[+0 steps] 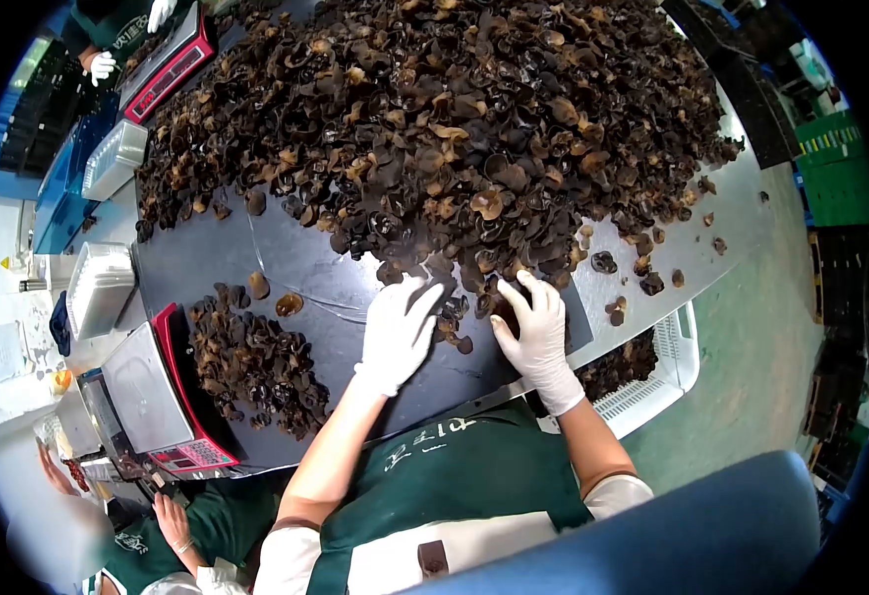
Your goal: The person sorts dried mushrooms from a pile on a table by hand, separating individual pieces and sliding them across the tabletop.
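A large heap of dark brown wood ear mushrooms (pixel 434 129) covers the far part of the metal table (pixel 325 268). At the heap's near edge, my gloved left hand (pixel 400 327) rests with its fingers apart, touching some dark pieces. My gloved right hand (pixel 535 332) is just to the right, thumb and fingers spread at the edge of the heap. A few loose pieces lie between both hands. A smaller pile of mushrooms (pixel 256 367) sits to the left of my left hand.
Red-edged scales (pixel 147 387) stand at the left, near stacked clear trays (pixel 100 288). Another scale (pixel 167 64) is at the upper left, by a co-worker's gloved hand (pixel 102 66). A second co-worker (pixel 196 521) is at the lower left. A white basket (pixel 652 387) holds mushrooms below the right edge.
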`<state>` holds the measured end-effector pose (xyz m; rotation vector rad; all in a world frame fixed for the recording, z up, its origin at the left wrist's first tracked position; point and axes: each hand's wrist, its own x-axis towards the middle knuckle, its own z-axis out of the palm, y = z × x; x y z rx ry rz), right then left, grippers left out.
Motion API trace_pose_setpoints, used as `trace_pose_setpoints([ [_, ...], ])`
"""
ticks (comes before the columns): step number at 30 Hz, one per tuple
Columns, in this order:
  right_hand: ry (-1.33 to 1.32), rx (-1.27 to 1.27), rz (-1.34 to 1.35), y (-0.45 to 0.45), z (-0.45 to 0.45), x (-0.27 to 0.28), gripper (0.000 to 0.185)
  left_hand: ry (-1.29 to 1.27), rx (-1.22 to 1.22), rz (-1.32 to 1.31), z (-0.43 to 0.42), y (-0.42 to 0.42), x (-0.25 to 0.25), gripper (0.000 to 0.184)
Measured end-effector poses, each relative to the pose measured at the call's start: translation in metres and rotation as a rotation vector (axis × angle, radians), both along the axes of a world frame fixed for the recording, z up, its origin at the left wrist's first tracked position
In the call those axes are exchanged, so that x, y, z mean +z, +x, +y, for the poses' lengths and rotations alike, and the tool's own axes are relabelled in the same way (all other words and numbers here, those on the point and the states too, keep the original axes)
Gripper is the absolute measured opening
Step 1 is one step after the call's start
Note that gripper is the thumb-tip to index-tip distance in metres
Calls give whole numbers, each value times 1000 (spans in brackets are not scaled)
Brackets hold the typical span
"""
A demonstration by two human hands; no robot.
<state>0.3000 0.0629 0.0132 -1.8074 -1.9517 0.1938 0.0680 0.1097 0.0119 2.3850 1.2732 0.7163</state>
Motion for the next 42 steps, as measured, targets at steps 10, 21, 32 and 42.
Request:
trace_pose_setpoints([
  [10,67,31,318,22,15,-1,15,-204,164,-340,11,-12,-5,19],
  [21,-380,432,65,-52,21,10,48,-161,164,71,-28,-38,-1,35],
  [32,-413,317,734,-58,12,30,30,-286,568,-203,-35,-105,29,16],
  [42,-326,237,30,-104,47,57,53,103,699,188,-27,-158,52,44],
])
